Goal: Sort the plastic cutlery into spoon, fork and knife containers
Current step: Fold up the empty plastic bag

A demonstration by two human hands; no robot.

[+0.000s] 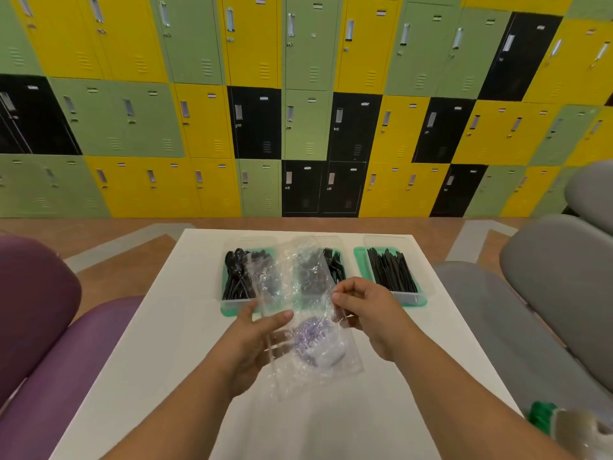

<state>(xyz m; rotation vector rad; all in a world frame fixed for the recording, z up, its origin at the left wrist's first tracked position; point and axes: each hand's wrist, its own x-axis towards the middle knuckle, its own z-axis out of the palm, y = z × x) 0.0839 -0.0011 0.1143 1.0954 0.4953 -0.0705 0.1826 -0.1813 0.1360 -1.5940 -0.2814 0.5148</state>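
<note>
Both hands hold a crumpled clear plastic bag (311,340) above the white table (159,360). The left hand (255,340) grips the bag's left side, thumb on top and fingers beneath. The right hand (368,313) pinches its right edge between thumb and curled fingers. Along the table's far side stand three clear containers on green lids: the spoon container (229,302) holds black spoons (234,270), the fork container (338,242), partly hidden behind the bag, holds black forks (335,263), and the knife container (360,260) holds black knives (391,272).
</note>
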